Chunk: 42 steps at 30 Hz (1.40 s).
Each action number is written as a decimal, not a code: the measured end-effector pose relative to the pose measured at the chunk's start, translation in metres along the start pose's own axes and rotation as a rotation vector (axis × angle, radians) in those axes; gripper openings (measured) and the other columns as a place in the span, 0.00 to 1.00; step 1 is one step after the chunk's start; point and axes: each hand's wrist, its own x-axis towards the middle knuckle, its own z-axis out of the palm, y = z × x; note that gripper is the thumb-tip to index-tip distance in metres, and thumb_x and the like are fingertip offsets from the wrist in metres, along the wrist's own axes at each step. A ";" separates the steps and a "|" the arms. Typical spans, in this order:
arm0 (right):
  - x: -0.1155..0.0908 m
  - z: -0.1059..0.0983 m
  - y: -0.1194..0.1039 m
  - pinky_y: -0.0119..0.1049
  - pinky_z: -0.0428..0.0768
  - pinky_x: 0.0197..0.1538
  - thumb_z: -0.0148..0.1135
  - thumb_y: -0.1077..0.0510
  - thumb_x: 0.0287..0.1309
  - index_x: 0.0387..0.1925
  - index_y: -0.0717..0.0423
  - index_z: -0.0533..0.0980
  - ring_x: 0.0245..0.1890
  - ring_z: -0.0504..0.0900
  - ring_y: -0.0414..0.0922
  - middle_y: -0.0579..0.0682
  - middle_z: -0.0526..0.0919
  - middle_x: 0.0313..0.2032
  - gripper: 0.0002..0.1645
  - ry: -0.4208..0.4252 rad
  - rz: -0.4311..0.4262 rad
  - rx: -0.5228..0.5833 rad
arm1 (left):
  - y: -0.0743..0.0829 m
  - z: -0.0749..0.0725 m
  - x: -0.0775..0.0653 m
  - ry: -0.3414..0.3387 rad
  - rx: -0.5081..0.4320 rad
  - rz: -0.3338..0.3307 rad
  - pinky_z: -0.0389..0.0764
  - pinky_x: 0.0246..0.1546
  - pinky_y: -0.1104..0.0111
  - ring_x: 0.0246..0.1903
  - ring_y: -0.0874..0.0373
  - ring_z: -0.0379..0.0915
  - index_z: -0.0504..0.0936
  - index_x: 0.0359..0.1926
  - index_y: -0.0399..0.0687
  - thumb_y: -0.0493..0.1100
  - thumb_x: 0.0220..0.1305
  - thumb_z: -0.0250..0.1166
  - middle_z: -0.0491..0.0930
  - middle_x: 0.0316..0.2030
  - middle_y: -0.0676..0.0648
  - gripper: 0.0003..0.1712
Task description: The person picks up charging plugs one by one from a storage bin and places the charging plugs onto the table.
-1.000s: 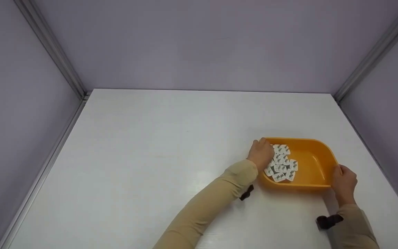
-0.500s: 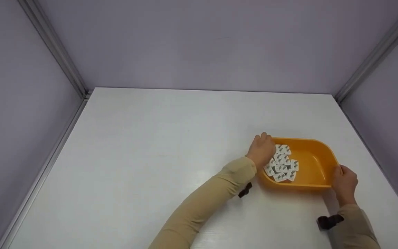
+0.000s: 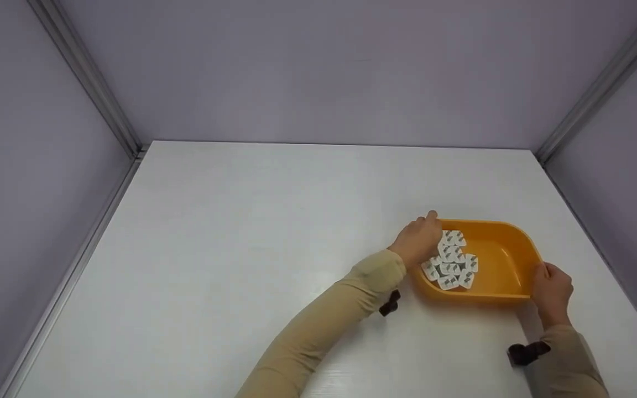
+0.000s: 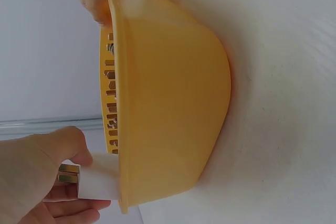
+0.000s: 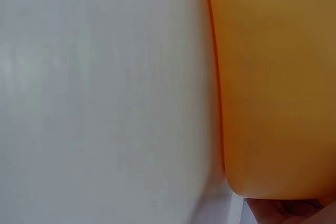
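Observation:
An orange plastic basin (image 3: 498, 260) stands on the right side of the table. Several white plug adapters (image 3: 451, 254) lie gathered in its left part, some with their metal prongs showing above the far rim in the left wrist view. My left hand (image 3: 417, 240) is at the basin's left rim. Between thumb and fingers it pinches one white plug adapter (image 4: 100, 177), whose two flat prongs point back toward the palm. At the right end, my right hand (image 3: 552, 290) grips the basin's rim; its fingers are mostly hidden in the right wrist view.
A white tabletop (image 3: 230, 249) stretches to the left of the basin. Pale walls with metal corner posts enclose the back and both sides. Each wrist bears a small dark camera, such as the right camera (image 3: 526, 354).
My left hand has lifted slightly and turned at the basin's left rim, and its forearm has shifted a little left. The right hand and basin stay nearly still.

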 end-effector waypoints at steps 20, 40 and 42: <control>0.001 0.002 -0.002 0.17 0.67 0.27 0.32 0.52 0.69 0.62 0.72 0.66 0.28 0.67 0.28 0.71 0.73 0.58 0.33 0.010 -0.001 -0.010 | -0.021 -0.013 -0.008 0.126 -0.209 0.051 0.78 0.51 0.82 0.44 0.64 0.75 0.75 0.56 0.41 0.49 0.65 0.60 0.76 0.49 0.48 0.23; -0.004 0.001 -0.003 0.17 0.67 0.27 0.33 0.52 0.69 0.62 0.72 0.67 0.25 0.65 0.24 0.71 0.73 0.58 0.33 0.021 0.000 0.004 | -0.066 0.004 -0.020 0.153 -0.461 -0.118 0.81 0.53 0.73 0.48 0.57 0.79 0.74 0.57 0.37 0.42 0.62 0.62 0.79 0.50 0.43 0.24; -0.003 0.002 -0.004 0.17 0.67 0.27 0.33 0.52 0.69 0.62 0.72 0.67 0.25 0.65 0.25 0.71 0.73 0.58 0.33 0.018 0.003 0.001 | -0.070 0.007 -0.022 0.177 -0.481 -0.114 0.81 0.51 0.72 0.46 0.56 0.79 0.76 0.55 0.36 0.40 0.60 0.63 0.80 0.48 0.42 0.22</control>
